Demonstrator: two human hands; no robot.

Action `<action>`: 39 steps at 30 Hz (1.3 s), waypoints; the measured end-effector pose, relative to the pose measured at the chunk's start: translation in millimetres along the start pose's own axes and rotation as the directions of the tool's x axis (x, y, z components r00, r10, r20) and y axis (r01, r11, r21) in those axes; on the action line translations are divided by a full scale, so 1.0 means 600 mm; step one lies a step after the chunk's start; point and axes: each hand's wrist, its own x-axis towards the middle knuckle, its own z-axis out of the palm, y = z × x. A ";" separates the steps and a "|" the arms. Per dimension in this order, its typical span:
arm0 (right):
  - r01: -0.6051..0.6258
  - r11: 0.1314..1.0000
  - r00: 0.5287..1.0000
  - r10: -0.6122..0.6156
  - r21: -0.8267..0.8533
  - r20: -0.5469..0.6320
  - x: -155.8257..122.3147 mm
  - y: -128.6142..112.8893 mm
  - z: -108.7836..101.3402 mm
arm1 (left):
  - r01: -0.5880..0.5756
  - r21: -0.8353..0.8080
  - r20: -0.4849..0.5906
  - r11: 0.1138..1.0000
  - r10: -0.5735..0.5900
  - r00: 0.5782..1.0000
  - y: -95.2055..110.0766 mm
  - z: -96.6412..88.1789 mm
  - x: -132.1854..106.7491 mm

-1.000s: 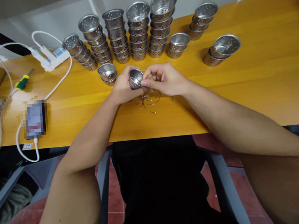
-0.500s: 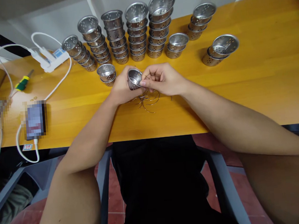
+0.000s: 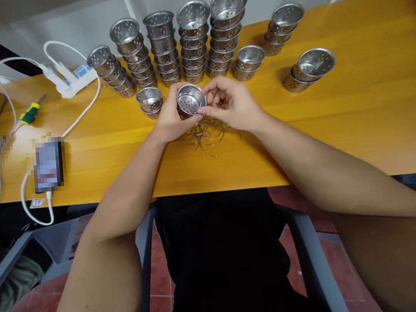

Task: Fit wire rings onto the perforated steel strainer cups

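Observation:
My left hand point(image 3: 171, 118) grips a small perforated metal cup point(image 3: 189, 99) from below, its open mouth turned up toward me. My right hand point(image 3: 231, 102) pinches the cup's right rim with thumb and forefinger; whether a wire is between those fingers I cannot make out. Under both hands lies a tangle of thin wire rings point(image 3: 206, 134) on the orange wooden table point(image 3: 333, 118). Two nested cups point(image 3: 149, 101) sit just left of my left hand.
Several stacks of the same metal cups point(image 3: 192, 38) line the table's back edge, with smaller piles at the right point(image 3: 308, 68). At the left lie a white power strip point(image 3: 69, 80), a green-handled screwdriver point(image 3: 30, 112) and a phone on a cable point(image 3: 48, 166).
The cup has been lifted a little and turned from sideways so its open mouth faces up. My right hand has moved up to its rim.

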 end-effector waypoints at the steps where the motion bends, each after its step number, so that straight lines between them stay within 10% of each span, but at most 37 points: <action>1: 0.010 0.999 1.000 -0.010 -0.033 0.001 -0.001 0.003 -0.001 | -0.006 0.009 -0.006 1.000 0.006 1.000 -0.006 0.002 0.001; 11: 0.159 0.930 0.987 -0.151 -0.331 0.051 -0.008 -0.020 -0.014 | -0.017 0.023 -0.037 1.000 0.018 0.999 -0.018 0.009 0.000; 39: 0.101 0.956 0.985 -0.058 -0.275 0.161 -0.015 -0.042 0.006 | -0.069 -0.028 -0.033 0.997 0.068 0.997 0.026 0.011 0.004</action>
